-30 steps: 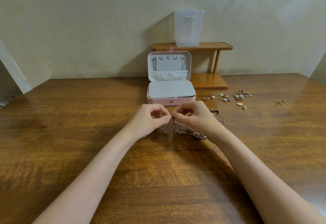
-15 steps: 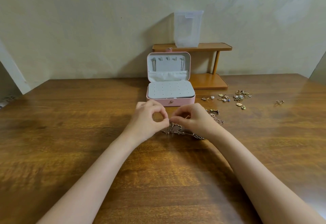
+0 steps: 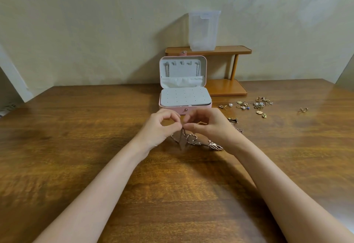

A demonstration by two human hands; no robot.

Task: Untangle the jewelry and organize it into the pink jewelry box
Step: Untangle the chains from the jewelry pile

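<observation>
Pulling too sharply on the knot is the main risk as I read it: both hands pinch the same spot of the tangled chains (image 3: 191, 139), and a hard tug apart would likely tighten the snarl or snap a fine link rather than free it. The left hand (image 3: 160, 128) sits just left of centre, thumb and forefinger curled into a ring and pinching the chain at its raised point, the other fingers folded under. The right hand (image 3: 207, 126) meets it fingertip to fingertip, also pinching the chain, its wrist low over the desk (image 3: 76, 147). Below the pinch the chains hang and trail onto the wood, with a leaf-shaped pendant (image 3: 215, 146) lying flat under the right wrist; that weight could drag a loosened loop back into the knot. Behind the hands the pink jewelry box (image 3: 208, 105) stands open, touching nothing. To its right a scatter of earrings (image 3: 249, 106) waits; a sweeping forearm could knock them about.
</observation>
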